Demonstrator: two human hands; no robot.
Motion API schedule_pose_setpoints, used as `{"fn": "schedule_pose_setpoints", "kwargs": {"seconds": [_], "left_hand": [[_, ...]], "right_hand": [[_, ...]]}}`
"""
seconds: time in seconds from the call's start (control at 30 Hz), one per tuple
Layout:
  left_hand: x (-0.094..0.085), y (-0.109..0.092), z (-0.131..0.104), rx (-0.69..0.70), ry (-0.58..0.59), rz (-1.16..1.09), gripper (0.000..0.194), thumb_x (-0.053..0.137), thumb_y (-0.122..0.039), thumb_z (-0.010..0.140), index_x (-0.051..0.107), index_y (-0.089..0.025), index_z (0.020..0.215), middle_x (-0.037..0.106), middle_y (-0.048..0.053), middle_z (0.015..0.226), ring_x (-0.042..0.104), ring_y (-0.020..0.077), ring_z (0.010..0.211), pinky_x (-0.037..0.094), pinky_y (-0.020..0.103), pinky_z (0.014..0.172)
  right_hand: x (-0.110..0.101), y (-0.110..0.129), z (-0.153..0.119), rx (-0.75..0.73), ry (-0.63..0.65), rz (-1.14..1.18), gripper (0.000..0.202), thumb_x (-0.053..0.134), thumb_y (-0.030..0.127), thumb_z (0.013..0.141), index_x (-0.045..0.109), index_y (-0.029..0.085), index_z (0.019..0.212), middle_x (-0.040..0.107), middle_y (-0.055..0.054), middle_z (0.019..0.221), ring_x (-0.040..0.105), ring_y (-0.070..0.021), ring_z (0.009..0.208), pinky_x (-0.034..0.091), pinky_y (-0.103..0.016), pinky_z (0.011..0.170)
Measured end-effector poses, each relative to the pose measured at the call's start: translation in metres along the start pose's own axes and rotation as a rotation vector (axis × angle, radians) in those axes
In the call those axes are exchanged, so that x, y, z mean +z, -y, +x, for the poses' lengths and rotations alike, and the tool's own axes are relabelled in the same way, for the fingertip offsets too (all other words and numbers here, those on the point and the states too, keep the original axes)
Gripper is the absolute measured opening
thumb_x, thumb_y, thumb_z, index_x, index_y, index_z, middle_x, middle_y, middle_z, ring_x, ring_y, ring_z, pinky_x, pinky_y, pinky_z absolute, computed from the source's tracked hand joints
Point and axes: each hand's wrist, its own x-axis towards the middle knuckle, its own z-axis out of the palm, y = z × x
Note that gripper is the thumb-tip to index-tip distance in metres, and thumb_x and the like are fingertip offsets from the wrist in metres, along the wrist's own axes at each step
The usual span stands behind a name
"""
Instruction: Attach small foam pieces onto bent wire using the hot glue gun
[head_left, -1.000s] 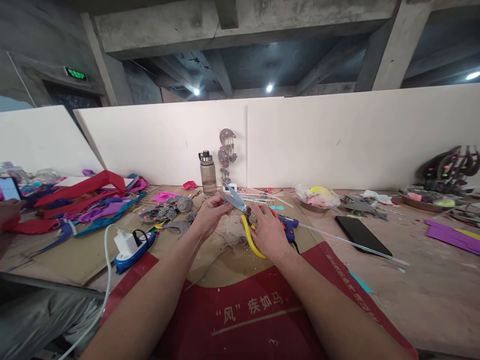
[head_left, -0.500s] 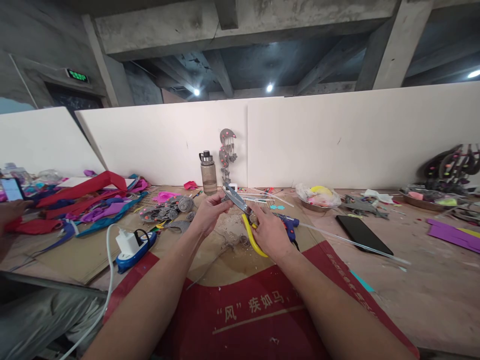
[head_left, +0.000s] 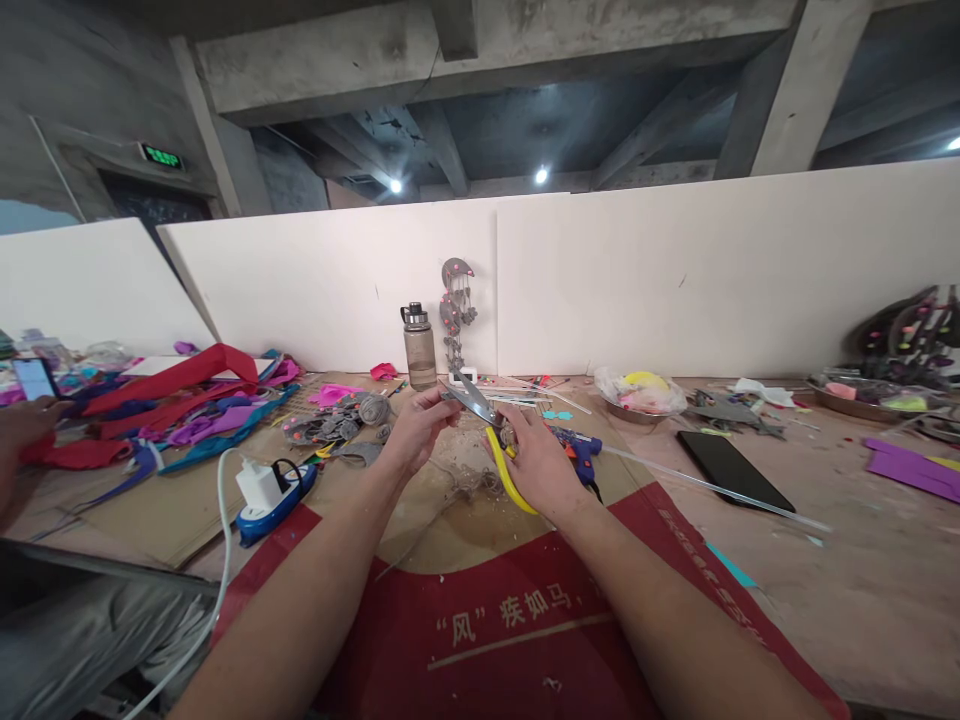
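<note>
Centre frame, my right grip (head_left: 541,462) holds scissors (head_left: 474,402), smooth metal blades and curved yellow handle; I can't tell what my left grip (head_left: 415,430) pinches beside them. Fuzzy grey yarn (head_left: 471,486) curls below.

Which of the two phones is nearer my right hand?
The black phone, lying flat, screen dark, to the right of your right hand. The other phone, screen lit, is at the far left.
</note>
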Motion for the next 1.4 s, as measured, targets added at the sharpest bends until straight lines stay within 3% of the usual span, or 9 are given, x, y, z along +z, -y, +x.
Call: {"fn": "schedule_pose_setpoints", "kwargs": {"seconds": [0.2, 0.37, 0.63, 1.2, 1.3, 1.4], "left_hand": [[0.0019, 0.0021, 0.0012, 0.035, -0.028, 0.104, 0.015, 0.076, -0.026, 0.064, 0.069, -0.016, 0.072, 0.057, -0.001, 0.063, 0.043, 0.0087, 0.057, 0.033, 0.024, 0.058], [0.0013, 0.0016, 0.0009, 0.068, -0.042, 0.169, 0.013, 0.075, -0.025, 0.063, 0.068, -0.016, 0.067, 0.059, 0.000, 0.064, 0.043, 0.0092, 0.057, 0.033, 0.024, 0.057], [0.0038, 0.0007, -0.0018, 0.071, 0.014, 0.217, 0.015, 0.076, -0.028, 0.066, 0.068, -0.016, 0.065, 0.059, 0.000, 0.064, 0.043, 0.0096, 0.058, 0.032, 0.025, 0.057], [0.0014, 0.0004, -0.0014, 0.072, 0.021, 0.240, 0.013, 0.077, -0.028, 0.067, 0.072, -0.017, 0.070, 0.062, 0.001, 0.065, 0.044, 0.0097, 0.060, 0.032, 0.024, 0.058], [0.0010, 0.0010, -0.0009, 0.065, 0.017, 0.234, 0.014, 0.077, -0.029, 0.066, 0.072, -0.017, 0.069, 0.062, 0.001, 0.065, 0.045, 0.0093, 0.059, 0.033, 0.024, 0.058], [0.0012, 0.0015, -0.0008, 0.059, -0.008, 0.195, 0.015, 0.077, -0.029, 0.066, 0.072, -0.016, 0.069, 0.065, 0.002, 0.067, 0.048, 0.0097, 0.060, 0.036, 0.025, 0.059]], "right_hand": [[-0.0014, 0.0009, -0.0008, 0.021, 0.028, -0.113, 0.041, 0.046, 0.047, 0.093, 0.049, 0.025, 0.127, 0.058, -0.009, 0.109, 0.058, -0.0224, 0.097, 0.044, -0.032, 0.082], [-0.0006, -0.0016, 0.0002, 0.022, 0.025, -0.150, 0.041, 0.050, 0.041, 0.091, 0.048, 0.024, 0.129, 0.058, -0.010, 0.108, 0.057, -0.0226, 0.100, 0.044, -0.031, 0.085], [-0.0007, -0.0034, 0.0003, 0.009, 0.016, -0.206, 0.045, 0.053, 0.039, 0.090, 0.046, 0.024, 0.132, 0.058, -0.011, 0.110, 0.057, -0.0231, 0.100, 0.043, -0.031, 0.085], [-0.0050, -0.0003, 0.0004, 0.022, 0.037, -0.298, 0.042, 0.051, 0.038, 0.090, 0.048, 0.025, 0.130, 0.062, -0.011, 0.109, 0.062, -0.0231, 0.087, 0.042, -0.029, 0.068], [-0.0058, -0.0004, 0.0005, 0.018, 0.025, -0.263, 0.041, 0.053, 0.035, 0.089, 0.050, 0.026, 0.128, 0.064, -0.010, 0.106, 0.062, -0.0226, 0.084, 0.042, -0.029, 0.068], [-0.0052, -0.0021, 0.0027, 0.059, 0.010, -0.072, 0.031, 0.050, 0.038, 0.091, 0.056, 0.025, 0.118, 0.067, -0.006, 0.094, 0.062, -0.0195, 0.076, 0.042, -0.028, 0.068]]}}
